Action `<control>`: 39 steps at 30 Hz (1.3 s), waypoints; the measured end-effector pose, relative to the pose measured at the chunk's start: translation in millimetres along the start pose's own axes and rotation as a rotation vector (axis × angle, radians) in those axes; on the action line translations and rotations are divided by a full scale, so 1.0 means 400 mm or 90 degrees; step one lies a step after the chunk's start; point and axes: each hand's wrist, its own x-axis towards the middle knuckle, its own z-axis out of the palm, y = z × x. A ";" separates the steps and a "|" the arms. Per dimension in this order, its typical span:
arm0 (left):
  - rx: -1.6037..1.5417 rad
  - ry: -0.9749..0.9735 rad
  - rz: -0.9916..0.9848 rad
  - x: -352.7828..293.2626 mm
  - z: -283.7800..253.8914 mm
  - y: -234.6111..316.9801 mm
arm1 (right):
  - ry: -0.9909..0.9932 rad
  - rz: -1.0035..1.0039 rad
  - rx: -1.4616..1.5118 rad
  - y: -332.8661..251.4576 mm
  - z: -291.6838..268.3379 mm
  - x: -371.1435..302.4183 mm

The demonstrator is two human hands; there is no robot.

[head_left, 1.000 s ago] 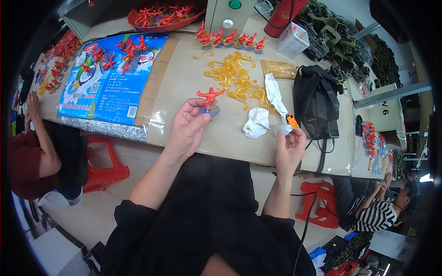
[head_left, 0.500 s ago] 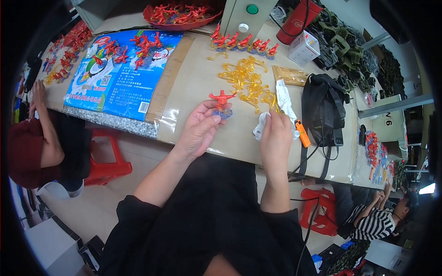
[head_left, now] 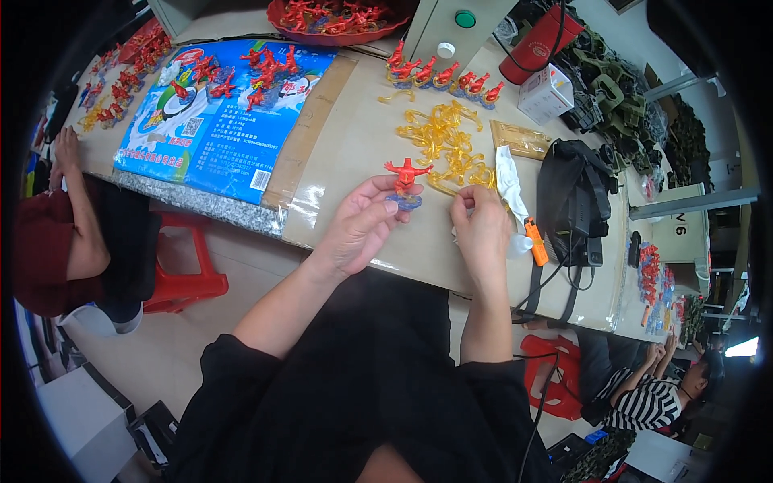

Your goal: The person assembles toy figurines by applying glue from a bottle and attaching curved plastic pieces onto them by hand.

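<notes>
My left hand (head_left: 366, 221) pinches a small red figurine (head_left: 408, 175) by its translucent blue base (head_left: 404, 201), thumb in front. The figurine stands upright with its arms spread. To its right, my right hand (head_left: 483, 229) is closed at the fingertips on a curved translucent yellow plastic piece (head_left: 443, 187), which sticks out to the left toward the figurine without touching it. Just beyond that hand lies a loose pile of similar yellow pieces (head_left: 443, 133). A row of red figurines (head_left: 443, 78) on bases stands behind the pile.
On the left, a blue printed sheet (head_left: 217, 145) carries several red figurines. A red basin (head_left: 338, 34) of figurines sits at the back. Right of my hands are a white cloth (head_left: 509, 181), an orange tool (head_left: 536, 241) and a black bag (head_left: 573, 189). People sit on both sides.
My right hand has drawn back slightly from the pile with a yellow piece in its fingertips. My left hand still holds the figurine; the whole view has shifted a little.
</notes>
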 end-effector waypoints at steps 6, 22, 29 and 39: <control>-0.020 -0.003 -0.015 0.003 0.005 0.003 | -0.063 0.119 0.548 -0.008 -0.042 -0.007; 0.094 0.003 0.007 -0.003 0.015 -0.005 | -0.206 0.050 0.689 -0.012 -0.014 -0.032; 0.106 0.006 0.016 -0.006 0.019 -0.004 | -0.226 0.040 0.665 -0.017 -0.017 -0.033; 0.135 0.008 0.012 -0.007 0.023 -0.005 | -0.232 0.041 0.664 -0.024 -0.021 -0.031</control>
